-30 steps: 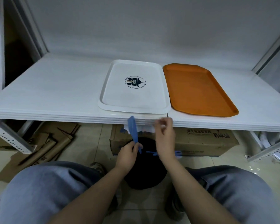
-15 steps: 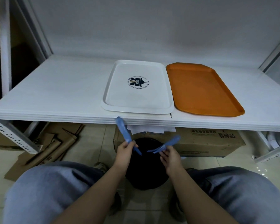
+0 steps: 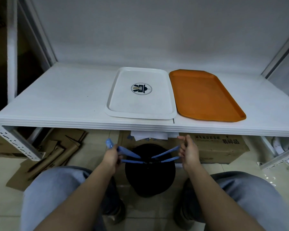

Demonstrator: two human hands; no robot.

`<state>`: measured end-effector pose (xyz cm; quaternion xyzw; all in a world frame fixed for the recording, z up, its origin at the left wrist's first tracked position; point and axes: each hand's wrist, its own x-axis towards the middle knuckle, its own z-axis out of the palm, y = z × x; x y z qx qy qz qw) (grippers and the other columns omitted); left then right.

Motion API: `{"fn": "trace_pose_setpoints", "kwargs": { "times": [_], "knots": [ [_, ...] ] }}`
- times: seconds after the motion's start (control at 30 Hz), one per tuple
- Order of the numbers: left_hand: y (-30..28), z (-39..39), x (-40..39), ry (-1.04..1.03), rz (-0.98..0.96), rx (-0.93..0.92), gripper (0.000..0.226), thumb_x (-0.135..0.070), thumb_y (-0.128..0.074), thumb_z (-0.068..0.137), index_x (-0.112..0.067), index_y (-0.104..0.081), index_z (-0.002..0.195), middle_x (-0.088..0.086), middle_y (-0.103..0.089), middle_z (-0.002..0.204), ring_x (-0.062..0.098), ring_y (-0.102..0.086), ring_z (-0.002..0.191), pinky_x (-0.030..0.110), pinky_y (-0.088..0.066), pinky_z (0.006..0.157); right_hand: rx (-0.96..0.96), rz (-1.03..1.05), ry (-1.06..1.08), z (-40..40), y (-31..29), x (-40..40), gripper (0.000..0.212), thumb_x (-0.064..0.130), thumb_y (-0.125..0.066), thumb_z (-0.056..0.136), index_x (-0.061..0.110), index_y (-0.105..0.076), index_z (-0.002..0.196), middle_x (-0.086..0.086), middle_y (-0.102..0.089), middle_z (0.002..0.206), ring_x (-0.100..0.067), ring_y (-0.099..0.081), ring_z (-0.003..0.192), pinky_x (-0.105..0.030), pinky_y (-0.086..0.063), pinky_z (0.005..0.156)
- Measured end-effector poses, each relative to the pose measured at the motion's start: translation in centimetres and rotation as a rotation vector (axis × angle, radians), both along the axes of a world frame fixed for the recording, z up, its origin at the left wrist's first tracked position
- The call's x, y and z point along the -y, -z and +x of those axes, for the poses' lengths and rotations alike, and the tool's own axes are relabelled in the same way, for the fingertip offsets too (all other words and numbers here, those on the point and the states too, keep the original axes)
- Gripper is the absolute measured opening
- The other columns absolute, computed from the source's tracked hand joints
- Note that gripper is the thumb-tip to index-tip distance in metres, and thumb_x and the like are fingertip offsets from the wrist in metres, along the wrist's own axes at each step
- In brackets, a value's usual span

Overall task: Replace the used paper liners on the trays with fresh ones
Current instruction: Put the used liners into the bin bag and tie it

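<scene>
Blue drawstrings (image 3: 132,155) of a black bin bag (image 3: 149,170) are pinched and pulled apart by left hand (image 3: 111,156) and right hand (image 3: 188,151), fingers clamped. 2 trays, white tray (image 3: 140,112) and orange tray (image 3: 207,95), sit unlined on the surface (image 3: 57,97). Risk: a drawstring snapping if overpulled.

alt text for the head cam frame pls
Both hands, left hand and right hand, pull blue drawstrings of a black bag apart below a white shelf. On the shelf sit a white tray and an orange tray, side by side, without liners.
</scene>
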<state>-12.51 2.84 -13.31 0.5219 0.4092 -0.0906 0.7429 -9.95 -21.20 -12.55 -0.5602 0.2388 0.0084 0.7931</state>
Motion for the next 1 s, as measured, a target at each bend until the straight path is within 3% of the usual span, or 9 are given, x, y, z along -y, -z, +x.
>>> {"fn": "trace_pose_setpoints", "kwargs": {
  "times": [0.1,0.2,0.33,0.47,0.6,0.73,0.83,0.93,1.0],
  "knots": [
    [0.4,0.3,-0.7,0.089,0.324,-0.027,0.041,-0.022,-0.030,0.103,0.007,-0.051,0.124,0.004,-0.034,0.062,0.015,-0.031,0.052,0.025,-0.026,0.048,-0.006,-0.086,0.035,-0.2,0.6,0.8,0.043,0.033,-0.032,0.103,0.011,-0.062,0.083,0.010,-0.024,0.037,-0.003,-0.015,0.031,-0.016,-0.015,0.033],
    [0.9,0.4,-1.1,0.090,0.480,-0.074,0.030,-0.024,-0.029,0.104,-0.001,-0.046,0.097,0.010,-0.043,0.068,0.022,-0.041,0.058,0.029,-0.033,0.054,-0.032,-0.019,0.191,-0.4,1.1,1.0,0.045,0.033,-0.032,0.103,0.012,-0.060,0.074,0.011,-0.023,0.035,-0.002,-0.016,0.030,-0.015,-0.016,0.033],
    [0.6,0.4,-0.8,0.172,0.671,-0.079,0.038,-0.017,-0.028,0.104,0.009,-0.052,0.118,0.029,-0.053,0.126,0.041,-0.051,0.117,0.040,-0.042,0.094,-0.053,0.058,0.338,-0.5,1.5,0.8,0.046,0.031,-0.032,0.103,0.012,-0.057,0.069,0.013,-0.024,0.035,-0.003,-0.018,0.030,-0.016,-0.017,0.034],
    [1.0,0.5,-1.3,0.243,0.759,-0.131,0.040,-0.018,-0.028,0.104,0.010,-0.052,0.120,0.029,-0.057,0.119,0.039,-0.057,0.103,0.041,-0.044,0.084,-0.084,0.082,0.387,-0.4,1.6,0.6,0.046,0.031,-0.033,0.103,0.013,-0.056,0.067,0.010,-0.025,0.039,-0.006,-0.020,0.035,-0.017,-0.019,0.034],
    [1.0,-0.3,-1.0,0.492,0.897,-0.088,0.040,-0.039,-0.037,0.099,-0.005,-0.056,0.088,0.020,-0.065,0.100,0.033,-0.061,0.093,0.037,-0.048,0.081,-0.070,-0.074,0.231,-0.1,1.8,0.5,0.043,0.026,-0.034,0.103,0.014,-0.055,0.068,-0.001,-0.034,0.058,-0.013,-0.029,0.048,-0.019,-0.028,0.039],
    [-0.2,0.3,-0.5,0.532,0.781,-0.012,0.025,-0.033,-0.052,0.092,-0.009,-0.053,0.084,0.011,-0.058,0.084,0.026,-0.055,0.082,0.029,-0.040,0.069,-0.019,-0.676,0.027,0.1,1.4,-0.6,0.042,0.029,-0.044,0.100,0.015,-0.065,0.067,-0.006,-0.045,0.097,-0.016,-0.049,0.083,-0.029,-0.041,0.075],
    [-2.2,0.7,1.1,0.262,0.585,0.328,0.031,-0.014,-0.053,0.091,-0.006,-0.046,0.062,0.004,-0.041,0.054,0.014,-0.044,0.056,0.027,-0.036,0.058,0.126,-0.476,-0.035,0.4,-0.3,-1.7,0.036,0.025,-0.046,0.100,0.008,-0.067,0.077,-0.004,-0.046,0.120,-0.009,-0.053,0.102,-0.027,-0.038,0.095],
    [-4.9,0.5,3.1,0.245,0.312,0.567,0.029,-0.010,-0.049,0.095,-0.002,-0.054,0.068,0.010,-0.056,0.058,0.007,-0.054,0.048,0.019,-0.043,0.047,0.188,-0.153,-0.226,0.4,-2.2,-3.0,0.029,0.016,-0.043,0.100,0.010,-0.066,0.083,-0.007,-0.068,0.084,-0.012,-0.066,0.076,-0.024,-0.049,0.075],
    [-5.6,0.9,4.2,0.282,0.228,0.637,0.024,-0.007,-0.048,0.096,-0.001,-0.055,0.074,0.019,-0.062,0.076,0.018,-0.064,0.070,0.021,-0.051,0.067,0.220,-0.171,-0.365,0.2,-2.9,-4.1,0.022,0.007,-0.044,0.098,0.012,-0.065,0.095,-0.002,-0.062,0.063,-0.012,-0.060,0.056,-0.024,-0.047,0.064]
  ]
}}
